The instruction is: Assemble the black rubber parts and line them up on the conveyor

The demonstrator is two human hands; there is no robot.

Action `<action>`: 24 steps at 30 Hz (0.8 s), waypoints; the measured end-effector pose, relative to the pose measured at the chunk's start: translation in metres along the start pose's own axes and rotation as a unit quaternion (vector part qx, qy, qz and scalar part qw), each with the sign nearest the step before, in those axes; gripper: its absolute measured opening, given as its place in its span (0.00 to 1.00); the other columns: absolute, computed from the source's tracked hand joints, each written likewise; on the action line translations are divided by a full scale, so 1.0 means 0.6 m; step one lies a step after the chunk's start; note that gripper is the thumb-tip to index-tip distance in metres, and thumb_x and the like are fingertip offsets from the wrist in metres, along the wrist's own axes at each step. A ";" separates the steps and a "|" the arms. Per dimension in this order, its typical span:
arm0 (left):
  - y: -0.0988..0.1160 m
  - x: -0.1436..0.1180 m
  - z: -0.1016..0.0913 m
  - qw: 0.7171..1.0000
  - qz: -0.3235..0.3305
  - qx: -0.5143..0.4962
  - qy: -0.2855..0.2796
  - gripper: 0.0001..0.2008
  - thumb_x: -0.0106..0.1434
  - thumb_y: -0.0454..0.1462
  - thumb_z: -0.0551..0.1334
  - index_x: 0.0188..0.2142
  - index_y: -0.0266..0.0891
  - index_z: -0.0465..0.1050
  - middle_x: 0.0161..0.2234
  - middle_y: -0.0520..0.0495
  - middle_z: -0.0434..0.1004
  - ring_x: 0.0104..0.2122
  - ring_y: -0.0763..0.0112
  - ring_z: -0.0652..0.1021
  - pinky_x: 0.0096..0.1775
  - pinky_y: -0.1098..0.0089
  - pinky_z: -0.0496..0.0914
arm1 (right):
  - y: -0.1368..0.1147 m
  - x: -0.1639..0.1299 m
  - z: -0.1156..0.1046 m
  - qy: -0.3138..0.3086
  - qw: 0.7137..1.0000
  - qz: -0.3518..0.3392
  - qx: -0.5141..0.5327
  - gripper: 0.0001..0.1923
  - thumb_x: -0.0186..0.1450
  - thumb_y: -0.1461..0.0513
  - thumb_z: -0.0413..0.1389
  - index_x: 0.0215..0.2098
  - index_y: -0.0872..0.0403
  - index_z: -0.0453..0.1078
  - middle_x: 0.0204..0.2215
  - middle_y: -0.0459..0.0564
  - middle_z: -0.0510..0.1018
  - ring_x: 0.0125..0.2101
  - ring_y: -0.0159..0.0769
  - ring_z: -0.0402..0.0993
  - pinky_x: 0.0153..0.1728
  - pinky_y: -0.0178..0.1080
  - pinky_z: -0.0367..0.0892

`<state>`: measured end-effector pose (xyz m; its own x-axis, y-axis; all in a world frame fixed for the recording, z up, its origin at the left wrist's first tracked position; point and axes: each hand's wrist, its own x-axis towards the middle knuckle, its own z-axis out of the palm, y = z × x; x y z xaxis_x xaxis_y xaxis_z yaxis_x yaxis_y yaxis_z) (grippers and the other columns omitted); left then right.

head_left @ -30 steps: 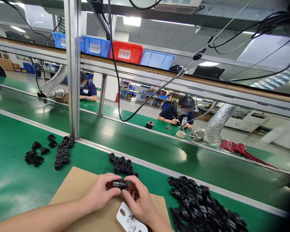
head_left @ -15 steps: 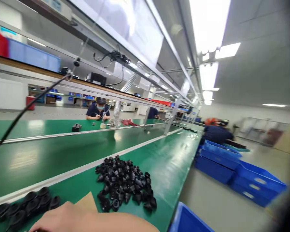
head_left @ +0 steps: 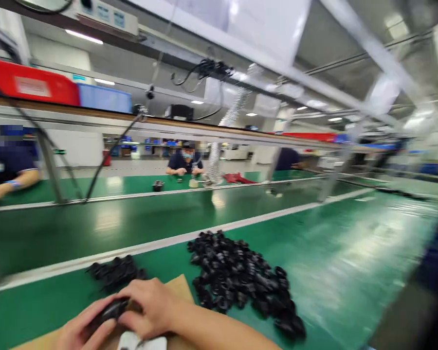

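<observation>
I held a black part (head_left: 111, 309) between both hands, low over the cardboard (head_left: 175, 288). My left hand (head_left: 81, 329) gripped it from below, fingers closed on it; my right hand (head_left: 151, 307) pinched its other end. A pile of parts (head_left: 241, 274) lay just right on the green bench (head_left: 336, 253).

Low at the bottom left of the frame: left hand (head_left: 78, 330) and right hand (head_left: 151, 311) close together, fingers (head_left: 129, 291) curled inward, both pinching a small black part (head_left: 107, 311). Right forearm bare, running off toward the bottom centre edge. Motion-blurred throughout.
</observation>
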<state>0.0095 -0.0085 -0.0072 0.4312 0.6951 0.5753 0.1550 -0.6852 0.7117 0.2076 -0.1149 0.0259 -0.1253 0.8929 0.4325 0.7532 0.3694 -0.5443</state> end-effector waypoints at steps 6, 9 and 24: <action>0.012 -0.009 -0.029 0.984 0.171 0.008 -0.043 0.19 0.76 0.45 0.64 0.64 0.53 0.73 0.54 0.47 0.82 0.52 0.62 0.82 0.54 0.66 0.81 | -0.001 0.013 0.020 0.021 0.968 0.119 0.218 0.12 0.66 0.54 0.62 0.37 0.56 0.79 0.21 0.40 0.69 0.21 0.29 0.60 0.22 0.31 0.54; 0.014 -0.011 -0.027 0.994 0.093 -0.006 -0.051 0.19 0.77 0.44 0.62 0.65 0.53 0.71 0.55 0.46 0.81 0.52 0.62 0.82 0.52 0.66 0.81 | -0.010 0.015 0.011 0.031 0.965 0.125 0.227 0.12 0.65 0.56 0.62 0.41 0.56 0.79 0.23 0.41 0.70 0.23 0.29 0.60 0.24 0.32 0.55; 0.016 -0.007 -0.040 0.986 0.151 0.034 -0.066 0.25 0.74 0.33 0.62 0.68 0.51 0.65 0.57 0.43 0.76 0.57 0.54 0.72 0.60 0.52 0.71 | -0.011 0.020 -0.002 0.067 0.975 0.147 0.155 0.17 0.64 0.53 0.62 0.46 0.55 0.79 0.26 0.45 0.75 0.23 0.34 0.67 0.27 0.36 0.61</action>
<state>-0.0123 -0.0127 0.0069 0.5775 0.4261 0.6964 0.0587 -0.8725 0.4851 0.2022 -0.1071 0.0353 0.1670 0.9379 0.3040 0.5105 0.1815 -0.8405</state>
